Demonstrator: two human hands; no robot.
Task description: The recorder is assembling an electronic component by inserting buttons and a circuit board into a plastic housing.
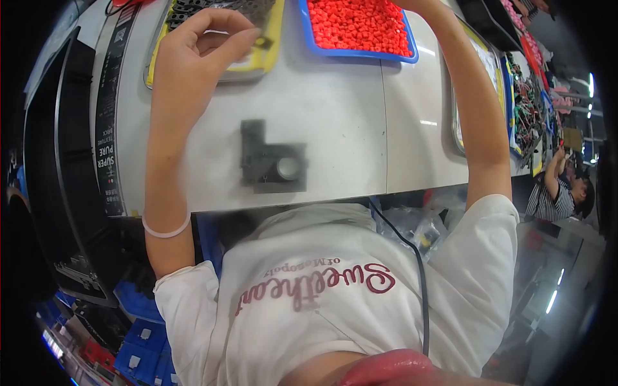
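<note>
My left hand (205,48) is over the near side of a yellow-rimmed tray (273,38) at the upper left. Its thumb and forefinger are pinched at a small dark plastic part (262,43). Black plastic parts (187,9) are heaped at the back of that tray. At the top edge my right hand (418,4) reaches to a blue tray (360,54) full of small red plastic pieces (354,24); its fingers are cut off by the frame. A dark grey, L-shaped plastic housing (264,164) with a round hole lies on the white table, between my forearms and near the front edge.
A black bin-like case (61,161) stands left of the table (335,122). Beyond my right arm are a tray of wired parts (524,96) and a person in a striped top (550,199). A dark cable (418,270) hangs along my shirt. Blue boxes (138,350) sit low at left.
</note>
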